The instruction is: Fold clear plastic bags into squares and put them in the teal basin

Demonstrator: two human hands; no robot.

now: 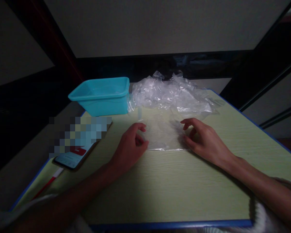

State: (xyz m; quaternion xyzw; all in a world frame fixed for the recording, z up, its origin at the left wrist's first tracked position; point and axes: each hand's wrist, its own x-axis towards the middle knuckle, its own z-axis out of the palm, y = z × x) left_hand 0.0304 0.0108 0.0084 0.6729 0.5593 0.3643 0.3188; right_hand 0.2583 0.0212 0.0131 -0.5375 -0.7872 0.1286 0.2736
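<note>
A clear plastic bag lies flat on the table in the middle of the head view, its near edge catching the light. At the bag's left side is my left hand, its fingers curved and the thumb apart from the index finger. My right hand is at the opposite side, thumb and fingers likewise apart. Both hands are at the bag's edges, and I see no grip on it; whether the fingertips touch it is hard to tell. Behind the bag rises a heap of crumpled clear plastic bags.
A turquoise plastic basin stands at the back left, beside the heap. Nearer lies a phone, partly blurred out, with a red and white cable at its lower end. The pale wood-grain table has blue edges.
</note>
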